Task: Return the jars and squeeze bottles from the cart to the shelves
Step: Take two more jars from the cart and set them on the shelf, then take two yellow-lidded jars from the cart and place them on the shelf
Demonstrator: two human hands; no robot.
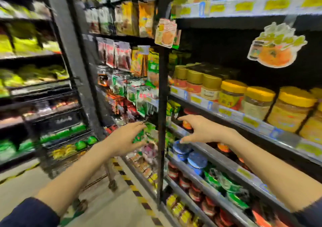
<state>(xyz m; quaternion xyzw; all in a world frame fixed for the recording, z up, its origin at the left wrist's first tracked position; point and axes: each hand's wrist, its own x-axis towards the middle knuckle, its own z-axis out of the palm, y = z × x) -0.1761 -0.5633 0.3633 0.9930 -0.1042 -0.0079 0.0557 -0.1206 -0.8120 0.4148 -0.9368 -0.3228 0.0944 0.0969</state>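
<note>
Both my hands reach forward toward the store shelves, and the picture is blurred. My left hand (128,136) is spread with nothing in it, in front of hanging green packets left of a black upright post (163,105). My right hand (202,131) is also spread and holds nothing; its fingertips point at a small orange-lidded jar (186,124) on the second shelf. Yellow-lidded jars (257,103) and gold-lidded jars (210,87) line the shelf above. Blue-lidded tubs (196,160) stand one shelf lower. The cart's wheel (112,185) and its frame show behind my left forearm.
Hanging snack packets (122,58) fill the racks to the left of the post. Red-lidded jars (195,193) and green packets (226,183) fill the lower right shelves. Yellow-black tape (132,186) runs along the floor at the shelf base. A paper sign (277,45) hangs over the jars.
</note>
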